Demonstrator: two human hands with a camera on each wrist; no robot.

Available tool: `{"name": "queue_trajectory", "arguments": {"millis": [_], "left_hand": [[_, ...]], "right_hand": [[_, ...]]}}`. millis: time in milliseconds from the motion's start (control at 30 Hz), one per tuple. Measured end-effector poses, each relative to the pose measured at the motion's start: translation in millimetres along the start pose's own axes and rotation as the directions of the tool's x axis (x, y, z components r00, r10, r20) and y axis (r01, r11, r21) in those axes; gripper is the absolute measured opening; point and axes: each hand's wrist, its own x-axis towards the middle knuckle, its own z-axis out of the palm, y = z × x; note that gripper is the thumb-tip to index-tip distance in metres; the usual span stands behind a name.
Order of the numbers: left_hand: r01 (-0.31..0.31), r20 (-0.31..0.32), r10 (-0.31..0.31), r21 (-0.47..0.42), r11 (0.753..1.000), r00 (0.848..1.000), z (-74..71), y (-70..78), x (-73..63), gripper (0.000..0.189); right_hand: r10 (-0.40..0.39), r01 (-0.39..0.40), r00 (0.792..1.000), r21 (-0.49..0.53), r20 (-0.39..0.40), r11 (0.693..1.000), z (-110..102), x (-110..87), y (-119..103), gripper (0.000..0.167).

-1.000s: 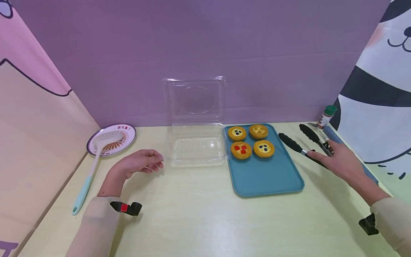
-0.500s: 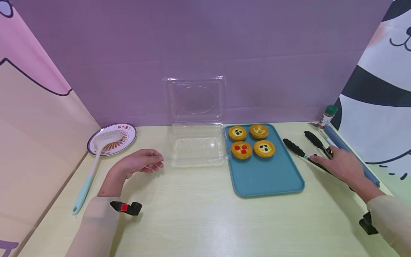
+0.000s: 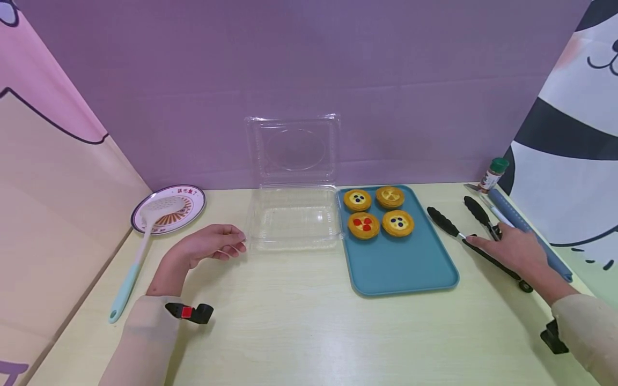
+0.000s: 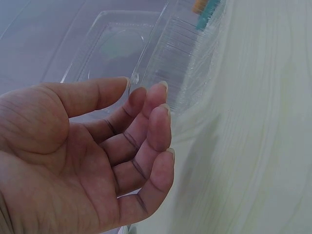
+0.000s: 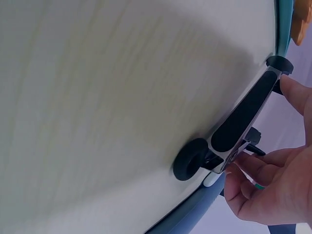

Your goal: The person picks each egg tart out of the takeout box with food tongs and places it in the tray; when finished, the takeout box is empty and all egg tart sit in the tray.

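On the right, black-handled tongs (image 3: pixel 491 260) lie spread on the table, black tips pointing away from me. My right hand (image 3: pixel 520 251) grips them from above, thumb on the left arm and curled fingers at the right arm. The tongs' ring end (image 5: pixel 190 160) shows in the right wrist view. Left of centre, my left hand (image 3: pixel 210 245) hangs with loosely bent fingers and nothing in them. Its fingertips are right by the near left side of a clear plastic clamshell box (image 3: pixel 295 219), whose lid stands up. Several tarts (image 3: pixel 397 223) sit on a blue tray (image 3: pixel 403 271) beside the box.
A patterned plate (image 3: pixel 195 202) at the back left bears the head of a slotted spatula (image 3: pixel 125 289) with a pale blue handle. A green-capped shaker (image 3: pixel 493 174), a white-handled utensil (image 3: pixel 499 215) and a long blue item (image 3: pixel 531 230) line the right edge.
My right hand has shifted the tongs slightly right and towards me, and their ring end now shows below the hand. The left hand, box, tray and tarts have stayed put.
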Motion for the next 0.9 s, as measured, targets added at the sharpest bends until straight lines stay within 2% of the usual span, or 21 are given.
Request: {"name": "queue_trajectory", "arguments": {"millis": [133,900], "left_hand": [[-0.002,0.003,0.002,-0.018,1.0,1.0,-0.9,-1.9,-0.3,0.039],[0.004,0.018,-0.003,-0.018,1.0,1.0,-2.6,-0.6,-0.9,0.044]], "right_hand": [[0.012,-0.012,1.0,-0.002,0.028,1.0,0.5,-0.5,0.6,0.114],[0.046,-0.047,0.994,0.009,0.104,0.999,-5.9,-3.4,-3.0,0.123]]}}
